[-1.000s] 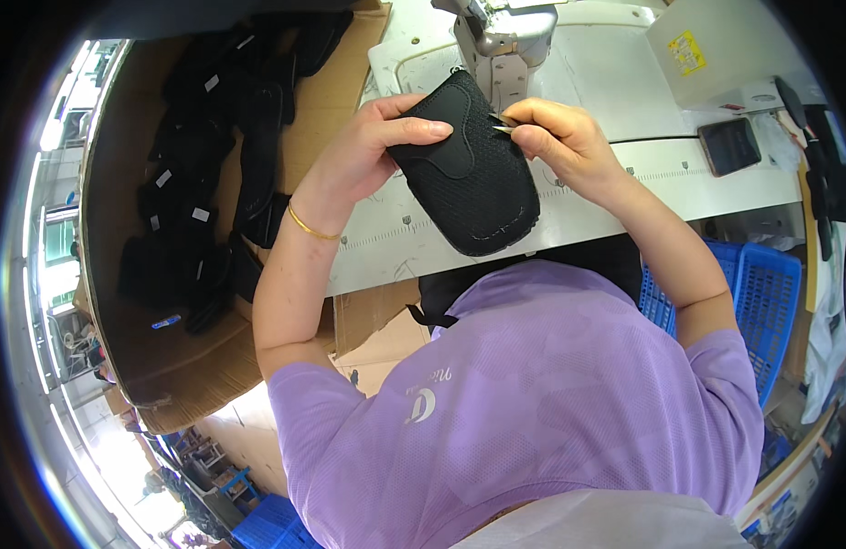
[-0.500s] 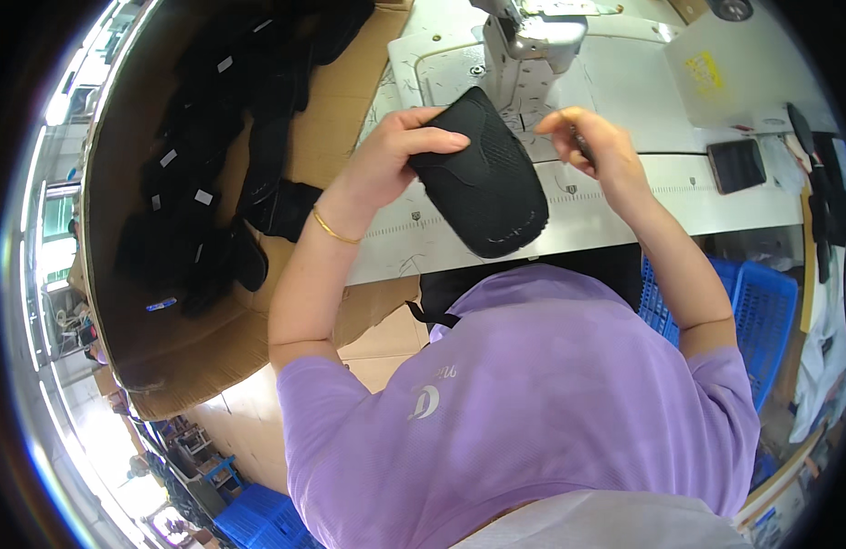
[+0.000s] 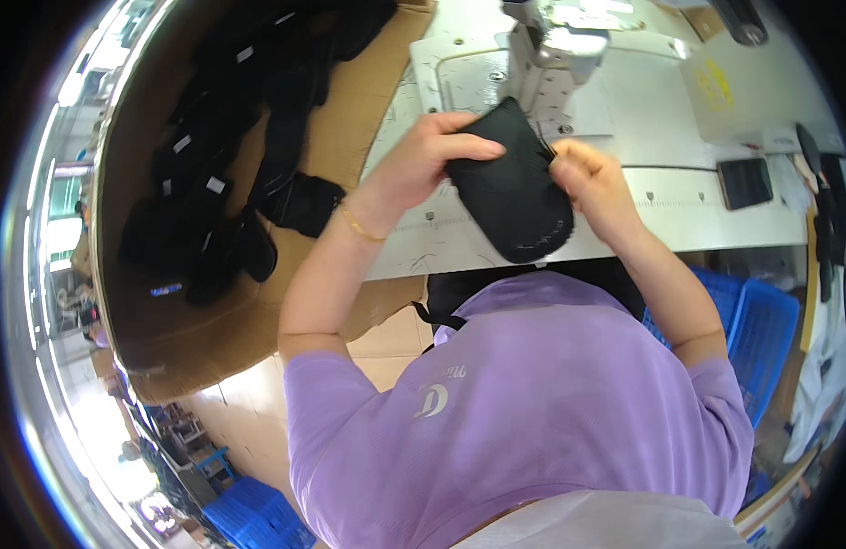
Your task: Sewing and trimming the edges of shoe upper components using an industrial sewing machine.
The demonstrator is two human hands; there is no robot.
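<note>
My left hand (image 3: 441, 160) grips the upper left side of a black fabric piece (image 3: 514, 197), with the thumb lying flat on top. This piece has a pointed upper corner and a rounded lower end, where short pale threads show along the rim. At its right edge my right hand (image 3: 589, 188) is closed, fingertips pressed together against the border. A thin dark tip pokes out by those fingers, seemingly part of a small dark tool mostly hidden in the hand. Just beyond the piece stands the head of a sewing machine (image 3: 569, 55).
A large cardboard box (image 3: 350, 137) at the left holds several black fabric pieces (image 3: 295, 206) with small white labels. A phone (image 3: 745, 183) lies on the white table (image 3: 661, 229) at the right. Blue plastic baskets (image 3: 766, 339) stand below it. Thread scraps dot the table.
My right hand has come down and in to the fabric piece's right edge, its fingers closing there. The view has shifted slightly; my left hand keeps its hold.
</note>
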